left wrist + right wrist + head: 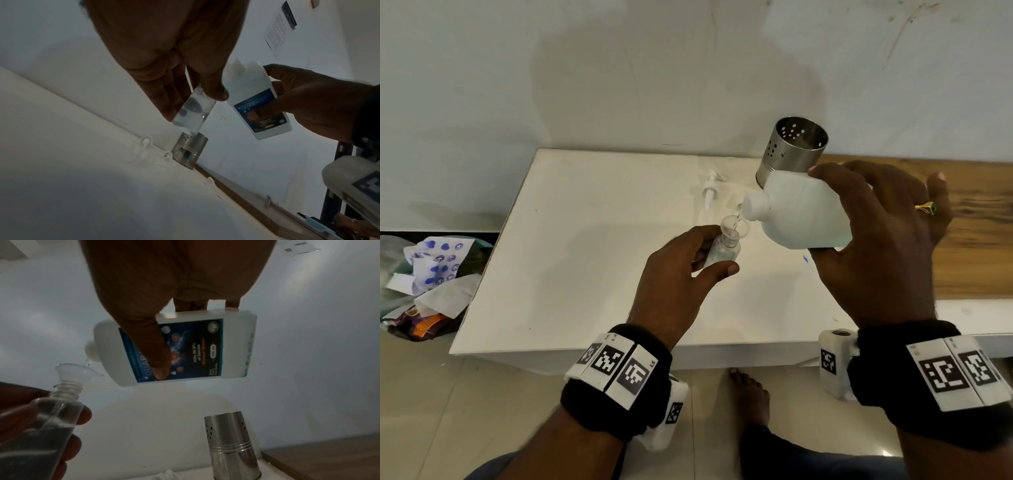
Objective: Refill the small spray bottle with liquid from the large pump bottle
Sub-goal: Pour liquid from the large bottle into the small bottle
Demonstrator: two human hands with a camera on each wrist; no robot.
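My left hand (688, 274) grips the small clear spray bottle (722, 251) above the white table, tilted a little; its cap is off. A small clear funnel (734, 228) sits in its neck. My right hand (876, 236) holds the large white bottle (804, 212) tipped on its side, mouth just above the funnel. A thin stream of clear liquid (87, 361) runs from the mouth into the funnel (76, 372). The small bottle (41, 426) is partly filled. The blue label (185, 350) faces the right wrist view, thumb across it. In the left wrist view, fingers pinch the small bottle (193, 113).
The pump head (710, 192) lies on the white table (585, 257) near the wall. A perforated steel cup (791, 154) stands behind the large bottle. A wooden surface (979, 233) adjoins at the right. Crumpled papers and wrappers (431, 281) lie on the floor at left.
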